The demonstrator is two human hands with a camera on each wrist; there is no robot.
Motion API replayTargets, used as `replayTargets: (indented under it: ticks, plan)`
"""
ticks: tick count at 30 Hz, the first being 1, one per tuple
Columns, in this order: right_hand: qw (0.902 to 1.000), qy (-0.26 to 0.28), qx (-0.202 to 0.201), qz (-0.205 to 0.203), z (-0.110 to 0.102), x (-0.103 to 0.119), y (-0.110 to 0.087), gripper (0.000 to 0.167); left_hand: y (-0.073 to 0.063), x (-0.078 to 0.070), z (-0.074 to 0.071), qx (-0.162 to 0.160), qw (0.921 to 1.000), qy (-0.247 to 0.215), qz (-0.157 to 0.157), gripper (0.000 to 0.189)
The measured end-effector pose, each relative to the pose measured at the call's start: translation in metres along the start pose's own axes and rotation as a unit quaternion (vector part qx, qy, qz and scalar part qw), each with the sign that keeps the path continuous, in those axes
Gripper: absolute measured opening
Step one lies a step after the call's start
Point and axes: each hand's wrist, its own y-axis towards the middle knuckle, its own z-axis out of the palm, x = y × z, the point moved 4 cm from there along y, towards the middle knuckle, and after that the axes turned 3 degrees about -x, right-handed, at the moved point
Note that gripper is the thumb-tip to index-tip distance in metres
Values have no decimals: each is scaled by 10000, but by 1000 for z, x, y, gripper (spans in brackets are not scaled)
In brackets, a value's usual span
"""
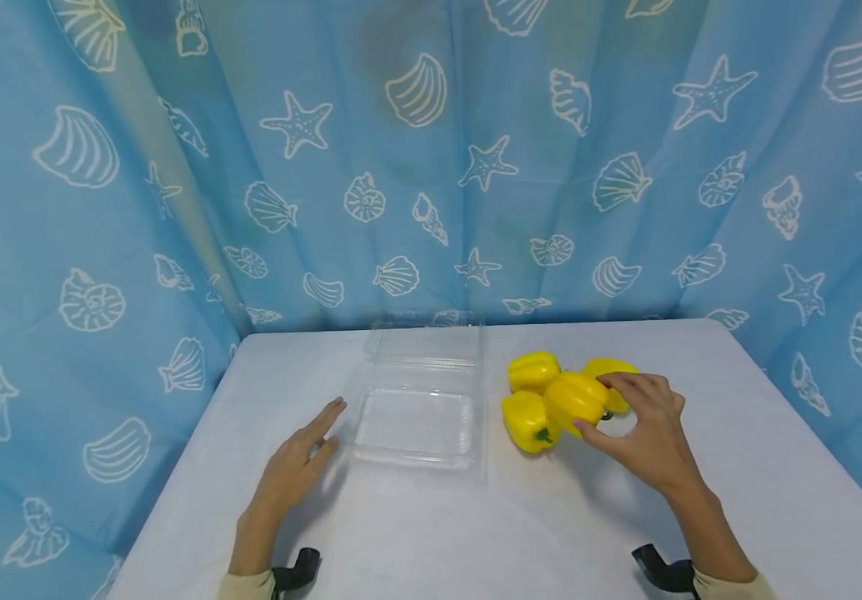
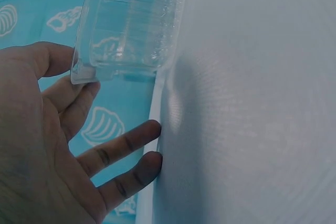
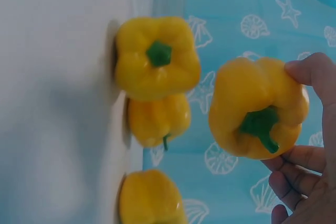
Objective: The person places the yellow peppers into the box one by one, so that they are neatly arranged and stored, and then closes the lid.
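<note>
A yellow bell pepper (image 1: 575, 398) is in my right hand (image 1: 644, 429), pinched between thumb and fingers above the table. In the right wrist view, the held bell pepper (image 3: 241, 90) has its green stem towards the camera. Three more yellow peppers sit beneath and around it: one at the back (image 1: 533, 371), one in front (image 1: 528, 422), one partly behind my fingers (image 1: 611, 367). A clear plastic clamshell container (image 1: 416, 458) stands left of them, lid folded back. My left hand (image 1: 292, 467) is by its left edge, fingers extended; whether they touch the rim cannot be told.
A white-covered table (image 1: 401, 533) bears everything. Behind it and along the sides hangs a blue curtain (image 1: 431, 192) with white shells and starfish. A black wrist mount (image 1: 298, 571) is strapped to my left wrist, another mount (image 1: 664, 571) to my right.
</note>
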Motion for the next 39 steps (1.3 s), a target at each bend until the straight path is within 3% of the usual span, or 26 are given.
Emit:
replayTargets:
  ticks: [4,8,18,26,39]
  plan:
    - [9996,145,-9,-244,9,6,7,58,0,2,2,64,9999,-73,-48,52]
    - [9995,199,54,-232,18,12,8,57,-2,2,3,140,9998,-83,-92,52]
    - [9986,413,50,-341,34,30,19,61,-2,1,-2,52,9999,-24,-122,51]
    - [9981,432,311,-307,51,43,31,61,0,3,0,-52,9999,29,-134,50]
    - [9944,766,447,-579,84,59,38,56,-1,3,1,-92,9997,40,-200,50]
